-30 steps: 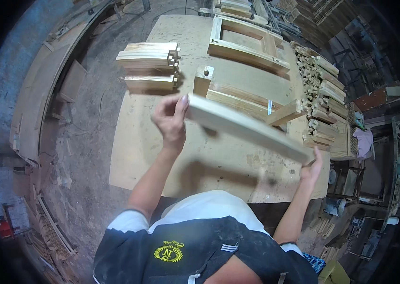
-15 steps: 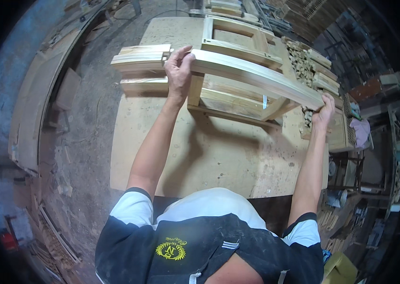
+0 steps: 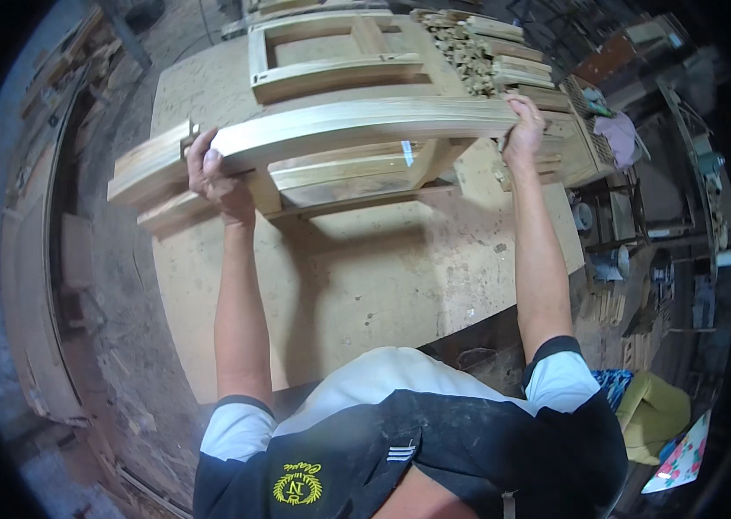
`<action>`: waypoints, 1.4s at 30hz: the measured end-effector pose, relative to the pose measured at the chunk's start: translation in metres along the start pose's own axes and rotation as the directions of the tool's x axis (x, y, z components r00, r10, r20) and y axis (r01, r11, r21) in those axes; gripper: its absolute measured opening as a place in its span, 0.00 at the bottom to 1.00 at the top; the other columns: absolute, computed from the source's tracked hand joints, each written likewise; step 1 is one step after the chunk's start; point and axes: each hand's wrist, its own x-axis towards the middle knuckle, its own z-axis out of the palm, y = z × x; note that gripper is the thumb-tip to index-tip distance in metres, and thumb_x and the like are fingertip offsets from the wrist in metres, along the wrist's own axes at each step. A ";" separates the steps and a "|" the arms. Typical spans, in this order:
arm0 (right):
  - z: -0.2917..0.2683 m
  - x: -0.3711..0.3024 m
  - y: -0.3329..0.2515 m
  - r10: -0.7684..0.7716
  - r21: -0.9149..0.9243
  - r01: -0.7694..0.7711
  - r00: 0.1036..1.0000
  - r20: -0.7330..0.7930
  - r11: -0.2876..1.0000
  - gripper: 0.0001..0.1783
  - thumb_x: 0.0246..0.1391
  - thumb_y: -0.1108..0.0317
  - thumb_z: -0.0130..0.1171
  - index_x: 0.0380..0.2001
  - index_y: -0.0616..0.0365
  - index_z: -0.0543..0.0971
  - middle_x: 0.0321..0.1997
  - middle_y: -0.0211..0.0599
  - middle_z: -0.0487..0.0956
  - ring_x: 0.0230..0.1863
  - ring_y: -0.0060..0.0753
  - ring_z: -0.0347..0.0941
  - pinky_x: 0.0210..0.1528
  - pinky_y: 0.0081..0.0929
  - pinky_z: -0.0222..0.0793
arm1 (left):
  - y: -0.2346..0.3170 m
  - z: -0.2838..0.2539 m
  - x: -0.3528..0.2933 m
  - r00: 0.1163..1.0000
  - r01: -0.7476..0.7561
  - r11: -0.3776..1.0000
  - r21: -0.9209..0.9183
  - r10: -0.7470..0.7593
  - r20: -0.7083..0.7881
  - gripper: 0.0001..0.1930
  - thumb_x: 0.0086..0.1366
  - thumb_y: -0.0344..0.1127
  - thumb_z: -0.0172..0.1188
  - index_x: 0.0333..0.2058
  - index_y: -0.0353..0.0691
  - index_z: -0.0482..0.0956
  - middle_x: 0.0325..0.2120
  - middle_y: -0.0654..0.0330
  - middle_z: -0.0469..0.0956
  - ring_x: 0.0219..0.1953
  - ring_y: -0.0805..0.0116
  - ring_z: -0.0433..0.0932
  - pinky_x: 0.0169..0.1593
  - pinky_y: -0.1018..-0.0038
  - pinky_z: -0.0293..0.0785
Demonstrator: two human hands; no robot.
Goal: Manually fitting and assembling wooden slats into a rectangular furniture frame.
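A long, pale wooden rail (image 3: 374, 121) spans the space between my hands, crosswise over the table. My left hand (image 3: 220, 180) is closed round its left end, thumb on top. Its right end is gripped by my right hand (image 3: 523, 134), fingers curled over the edge. Beneath the rail stands a wooden frame (image 3: 344, 173) with short uprights and slats; whether the rail rests on these uprights I cannot tell. A stack of wooden pieces (image 3: 151, 169) with cut ends lies just left of my left hand.
The work table (image 3: 365, 285) has a pale, stained top. Farther back lies a second wooden frame (image 3: 339, 82). Small wood offcuts (image 3: 456, 52) and stacked strips (image 3: 517, 65) fill the far right. Beyond the right edge are a crate (image 3: 586, 112) and a pink cloth (image 3: 616, 137).
The view has turned, shifting the table leftward. The rail, sloping down to the right before, now lies nearly level, its left end nearer me. Both hands have kept their hold.
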 end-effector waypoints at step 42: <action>0.021 -0.088 0.020 0.236 -0.491 -0.001 0.878 0.417 0.871 0.45 0.31 0.41 0.71 0.50 0.63 0.77 0.42 0.57 0.82 0.46 0.57 0.80 0.50 0.44 0.76 | 0.146 0.235 0.029 0.467 -0.760 0.474 0.444 -0.076 0.881 0.36 0.62 0.70 0.52 0.55 0.45 0.78 0.44 0.42 0.79 0.48 0.46 0.78 0.51 0.60 0.75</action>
